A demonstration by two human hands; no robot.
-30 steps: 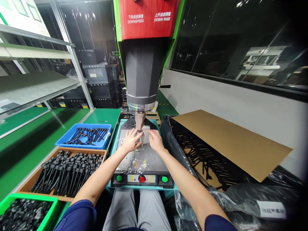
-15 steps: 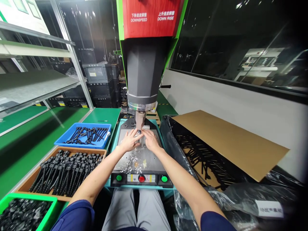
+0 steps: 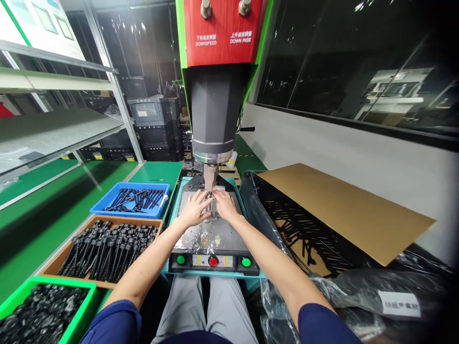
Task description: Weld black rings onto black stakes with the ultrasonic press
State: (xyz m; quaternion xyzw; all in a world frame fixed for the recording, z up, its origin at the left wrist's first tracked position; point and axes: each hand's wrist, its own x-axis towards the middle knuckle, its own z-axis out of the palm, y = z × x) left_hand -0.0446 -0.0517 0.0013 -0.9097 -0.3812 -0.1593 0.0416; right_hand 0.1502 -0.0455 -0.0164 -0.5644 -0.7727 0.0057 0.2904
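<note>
Both hands are at the small fixture on the machine's metal plate [image 3: 229,235], just below the metal horn [image 3: 210,177] of the press. My left hand [image 3: 193,208] lies at the fixture's left side, its fingers spread. My right hand [image 3: 224,204] is on the other side, fingers together and pointing at the fixture; whether it grips anything is hidden. Between the fingertips shows a small dark round part [image 3: 209,194]. The horn's tip is right above or against this part; the exact gap cannot be made out.
At the left stand a blue tray [image 3: 103,208] and a brown tray [image 3: 48,272] of black rods, and a green bin [image 3: 91,296] of small black parts. Cardboard [image 3: 344,210] covers part of a box at the right. Buttons line the machine's front.
The view has tilted up and shifted slightly left, so the scene sits a little differently. Both hands remain at the fixture, with hardly any movement relative to it.
</note>
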